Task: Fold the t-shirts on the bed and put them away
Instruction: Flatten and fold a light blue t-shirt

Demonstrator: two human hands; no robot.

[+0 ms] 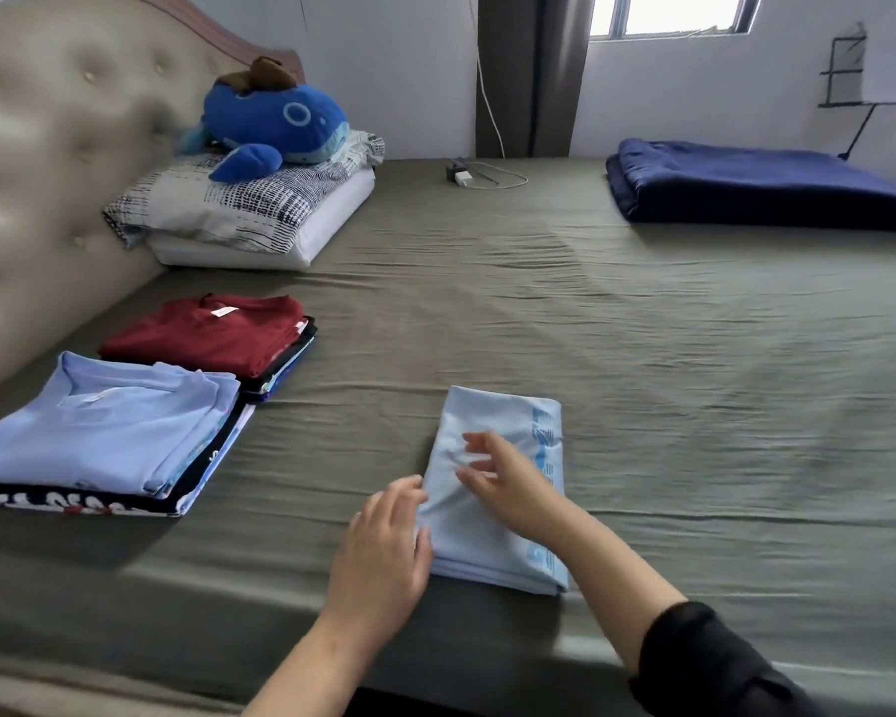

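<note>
- T-shirt [492, 509] is lying folded on bed [642, 354]; we are smoothing it.
- Left hand [384, 545] and right hand [508, 478] are resting loose, gripping nothing; we should be pressing the edges square.

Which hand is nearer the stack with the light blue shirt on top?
Left. The left hand rests at the left edge of the folded pale blue shirt, on the side facing the light blue stack. The right hand lies over that shirt's middle, farther away.
</note>
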